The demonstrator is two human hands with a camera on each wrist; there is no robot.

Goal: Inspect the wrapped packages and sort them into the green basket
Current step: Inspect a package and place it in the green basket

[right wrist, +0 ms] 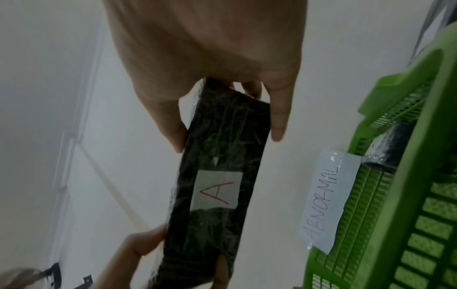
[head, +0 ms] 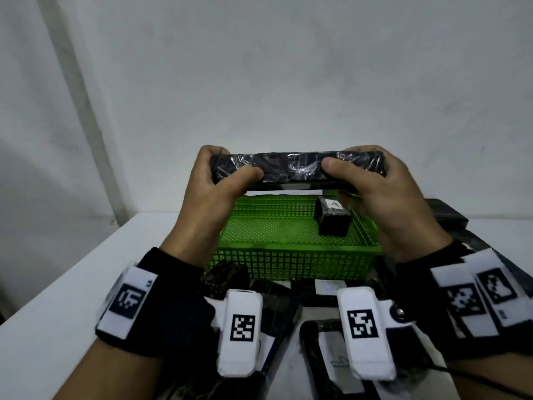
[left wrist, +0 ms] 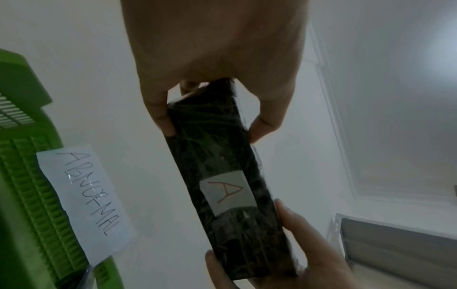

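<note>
long black package (head: 297,168): wrapped in clear film, held level in the air above the far rim of the green basket (head: 288,255), one end in each of your hands. on the side facing away from you it carries a white label (left wrist: 227,192) with a red letter "a", plain in both wrist views.

your left hand (head: 213,183): clamped on the left end of the package, thumb (head: 245,173) pressed along the near face, fingers curled over the top and far side.

your right hand (head: 372,186): clamped on the right end the same way, thumb (head: 343,167) on the near face, fingers wrapped over the far edge.

green basket: plastic mesh, standing on the white table (head: 72,284), between your forearms and below the held package. a paper sign (left wrist: 84,201) reading "abnormal" is taped to its outer far wall.

small black package (head: 333,216): lying inside the basket at its far right corner, a white label with a dark mark on top; the mark is too small to read for certain.

other black packages (head: 227,277): several wrapped ones lying on the table in front of the basket and to its right, some with white labels, partly hidden by your wrists.

wrist bands (head: 161,301): black, one on each wrist, with white blocks bearing square black-and-white codes.
</note>
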